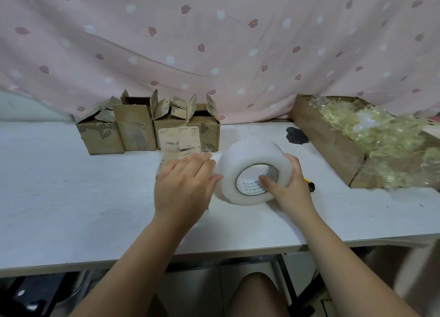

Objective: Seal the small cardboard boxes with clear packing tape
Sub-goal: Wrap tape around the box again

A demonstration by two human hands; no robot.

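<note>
Landmark: the big milky-white roll of clear packing tape (250, 173), grey printed core, on the white table (71, 185).

Well left of the roll and behind it: a row of four small brown cardboard boxes (135, 131), flaps up, unsealed.

Just left of the roll: a fifth small brown cardboard box (178, 141), blurred. One broad face is turned toward the camera; long axis not readable. The left hand (183, 183) lies on it with the fingers (197, 160) straight and flat, pinching nothing visible. The thumb tip meets the roll's edge.

Roll: winding rests on the table, and the core opening faces the person, so the axis runs near to far. The right hand (289, 183) grips it, thumb in the core, fingers curled over the winding.

Judgement: the roll is stiff, fairly heavy and slick outside, so hold it through the core. The box is light, thin and crushable, so press its flaps flat.

Right of the roll: a yellow-and-black cutter (309, 184), half hidden. Farther right, a long brown cardboard tray (328, 142) of yellowish plastic scraps.
</note>
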